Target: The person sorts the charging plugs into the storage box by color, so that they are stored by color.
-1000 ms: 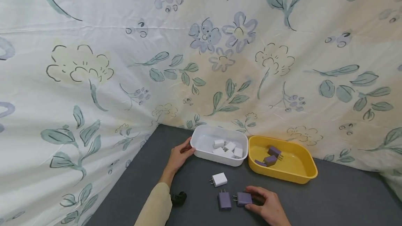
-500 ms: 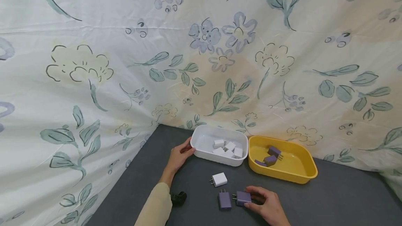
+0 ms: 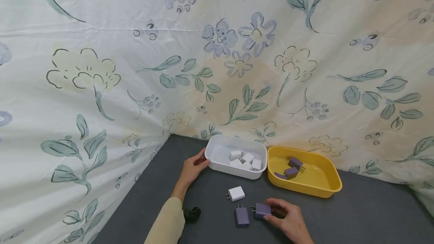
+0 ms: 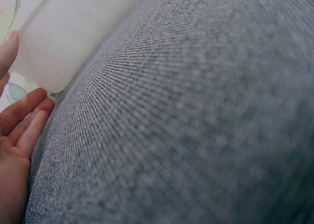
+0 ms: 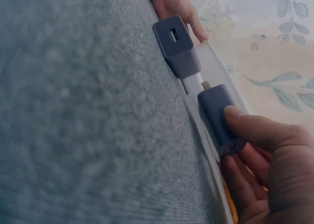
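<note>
My right hand (image 3: 289,219) pinches a purple USB wall charger (image 3: 262,211) between thumb and fingers, its prongs facing left. Beside it on the dark tabletop lies another purple charger (image 3: 242,216), prongs pointing away; the right wrist view shows a USB port on this charger (image 5: 172,36). Just beyond lies a white charger (image 3: 236,194). At the left end of the white tray (image 3: 217,165), the thumb and fingers of my left hand (image 3: 191,168) touch its corner, fairly straight. Left fingers (image 4: 27,111) show beside the tray (image 4: 59,42) in the left wrist view.
Several white chargers (image 3: 247,158) lie inside the white tray. Against its right side stands a yellow tray (image 3: 322,178) holding a few purple chargers (image 3: 291,172). A small black object (image 3: 192,214) sits by the left sleeve (image 3: 167,221). Floral cloth (image 3: 203,86) hangs behind and left.
The purple charger in my right hand has shifted very slightly and looks a little more tilted. My left hand stays at the white tray, and the head view has turned a little.
</note>
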{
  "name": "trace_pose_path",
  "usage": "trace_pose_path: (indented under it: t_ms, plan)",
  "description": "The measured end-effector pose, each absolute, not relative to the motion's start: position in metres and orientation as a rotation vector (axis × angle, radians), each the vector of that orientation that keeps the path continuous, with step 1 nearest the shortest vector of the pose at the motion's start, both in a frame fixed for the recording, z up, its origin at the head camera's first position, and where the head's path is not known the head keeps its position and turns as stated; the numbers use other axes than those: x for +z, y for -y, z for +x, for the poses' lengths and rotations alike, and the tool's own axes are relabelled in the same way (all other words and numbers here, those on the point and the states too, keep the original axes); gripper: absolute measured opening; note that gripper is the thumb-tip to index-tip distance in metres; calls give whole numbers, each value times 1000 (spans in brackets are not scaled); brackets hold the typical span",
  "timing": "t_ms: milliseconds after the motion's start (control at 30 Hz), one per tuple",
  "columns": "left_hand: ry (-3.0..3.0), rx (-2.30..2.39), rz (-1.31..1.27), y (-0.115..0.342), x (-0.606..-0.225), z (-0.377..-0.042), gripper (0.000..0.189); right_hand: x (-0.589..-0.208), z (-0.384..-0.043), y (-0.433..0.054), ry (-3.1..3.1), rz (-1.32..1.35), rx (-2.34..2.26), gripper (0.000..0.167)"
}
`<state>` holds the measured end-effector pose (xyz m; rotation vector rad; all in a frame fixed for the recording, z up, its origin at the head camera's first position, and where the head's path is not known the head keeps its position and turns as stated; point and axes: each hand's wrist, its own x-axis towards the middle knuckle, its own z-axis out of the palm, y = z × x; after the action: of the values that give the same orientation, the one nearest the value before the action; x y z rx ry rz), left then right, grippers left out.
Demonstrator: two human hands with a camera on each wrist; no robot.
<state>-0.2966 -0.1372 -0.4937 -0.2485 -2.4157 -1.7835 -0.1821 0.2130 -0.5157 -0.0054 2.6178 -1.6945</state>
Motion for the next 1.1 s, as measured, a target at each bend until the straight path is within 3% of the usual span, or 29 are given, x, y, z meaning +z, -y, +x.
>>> trace_pose_path:
  t_ms: [167,467,1100]
  plan:
    - [2404,-1764,-249,137,-495,-298,59,-512,-184,-212,-2651,44,-1752,50]
    - [2382,-1736,-153,140,-530,-318,61,-509,-186,-210,-2701,37,-1741,51]
    - [2383,-1737,-205,139,-529,-319,62,-497,-194,-224,-2879,35,-1780,47]
